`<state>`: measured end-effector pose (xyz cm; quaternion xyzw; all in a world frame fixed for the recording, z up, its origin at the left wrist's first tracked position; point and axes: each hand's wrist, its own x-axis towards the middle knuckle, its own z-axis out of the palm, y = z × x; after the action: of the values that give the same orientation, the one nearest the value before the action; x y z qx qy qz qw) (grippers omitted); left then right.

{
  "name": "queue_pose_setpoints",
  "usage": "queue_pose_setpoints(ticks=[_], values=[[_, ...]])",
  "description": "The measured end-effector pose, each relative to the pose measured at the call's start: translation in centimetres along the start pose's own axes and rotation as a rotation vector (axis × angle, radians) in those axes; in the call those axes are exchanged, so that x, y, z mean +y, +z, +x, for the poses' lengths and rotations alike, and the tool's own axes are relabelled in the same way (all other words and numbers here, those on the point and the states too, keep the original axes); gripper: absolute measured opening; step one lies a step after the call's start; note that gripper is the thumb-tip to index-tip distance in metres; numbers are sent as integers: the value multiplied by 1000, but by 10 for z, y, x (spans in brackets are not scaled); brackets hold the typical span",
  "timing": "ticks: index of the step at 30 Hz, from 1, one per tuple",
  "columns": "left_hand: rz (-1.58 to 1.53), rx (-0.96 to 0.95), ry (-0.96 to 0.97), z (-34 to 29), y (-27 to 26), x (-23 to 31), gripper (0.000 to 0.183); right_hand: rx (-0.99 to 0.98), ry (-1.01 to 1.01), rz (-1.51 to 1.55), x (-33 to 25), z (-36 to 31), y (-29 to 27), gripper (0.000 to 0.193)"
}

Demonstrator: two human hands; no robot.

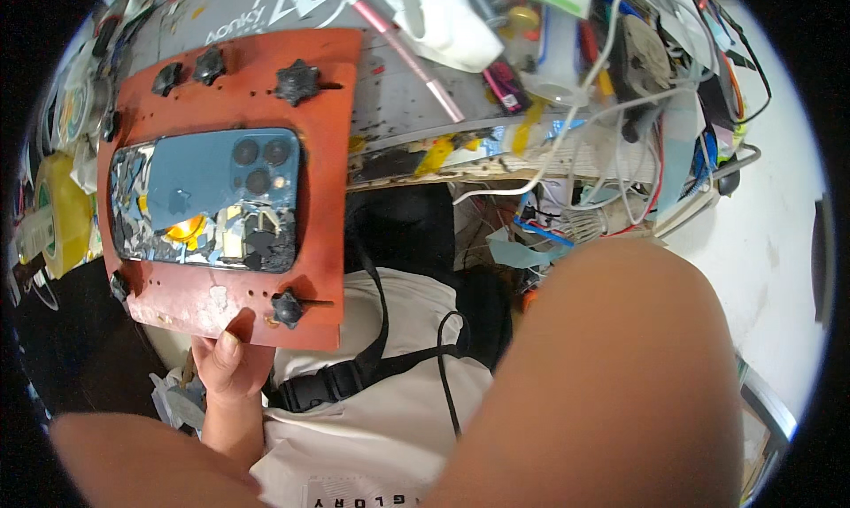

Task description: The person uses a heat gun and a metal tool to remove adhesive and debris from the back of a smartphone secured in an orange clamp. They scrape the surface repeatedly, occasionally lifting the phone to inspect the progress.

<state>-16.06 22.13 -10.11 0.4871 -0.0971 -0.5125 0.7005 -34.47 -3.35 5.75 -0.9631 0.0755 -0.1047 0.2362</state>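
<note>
My left hand [232, 366] grips the lower edge of a reddish-orange phone holder plate [177, 297], its thumb pressed on the front face. The plate is tilted up and overlaps the bench edge. On it sits a smartphone [181, 180], its back facing me. Blue back glass with three camera lenses covers its upper part. The left and lower parts are a broken, shiny patchwork with a yellow spot. Black star knobs [297, 82] stand around the phone on the plate. My bent right arm [620, 357] fills the lower right, close and blurred; its hand is out of view.
A grey work mat [398, 88] lies on the cluttered bench, with a pink pen-like tool [407, 57] on it. Tangled white cables [575, 110] hang over the bench edge at the right. A roll of yellow tape [66, 211] stands at the left.
</note>
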Motion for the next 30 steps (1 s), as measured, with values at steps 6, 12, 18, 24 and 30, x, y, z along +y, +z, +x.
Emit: queue_pose_setpoints(ticks=[6,12,18,24,30], values=[[-41,-127,-12,-7,-4,-6,63,44,25,-12,0,-6,13,28],[-2,-84,-26,-1,23,-13,64,146,275,46,25,-2,12,28],[138,-101,-52,32,52,1,68,263,730,80,60,-4,18,23],[75,-250,-107,44,58,12,56,202,714,-30,54,0,36,13],[87,-301,-140,51,60,9,46,285,746,-123,63,25,32,14]])
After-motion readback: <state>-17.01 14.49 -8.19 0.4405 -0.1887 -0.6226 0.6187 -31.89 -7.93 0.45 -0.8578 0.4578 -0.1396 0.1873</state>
